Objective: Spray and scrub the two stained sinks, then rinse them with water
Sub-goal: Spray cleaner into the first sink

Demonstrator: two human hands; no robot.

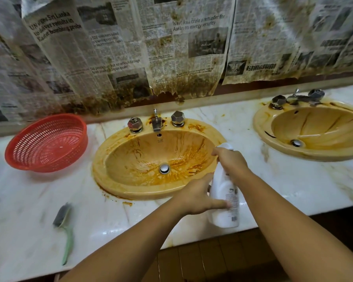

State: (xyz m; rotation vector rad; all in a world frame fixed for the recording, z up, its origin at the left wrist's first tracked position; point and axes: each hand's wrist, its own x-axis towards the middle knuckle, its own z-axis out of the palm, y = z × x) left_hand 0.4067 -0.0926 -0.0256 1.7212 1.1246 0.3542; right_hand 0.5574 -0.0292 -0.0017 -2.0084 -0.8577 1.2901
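Observation:
Two yellow sinks sit in a white marble counter. The near sink [130,155] at centre is streaked with brown stains and wet droplets around its drain. The far sink [314,129] at the right edge carries dark streaks. A white spray bottle [225,200] is held over the near sink's right rim. My right hand [230,161] grips its top at the nozzle. My left hand [198,196] holds the bottle's body, with the thumb lying across the label. A green-handled scrub brush [64,226] lies on the counter at the lower left.
A red plastic basket [47,143] stands left of the near sink. Stained newspaper [171,47] covers the wall behind the counter. Chrome taps [157,123] stand at the back of the near sink, and another set [298,98] behind the far one. The counter's front edge [130,247] runs below my arms.

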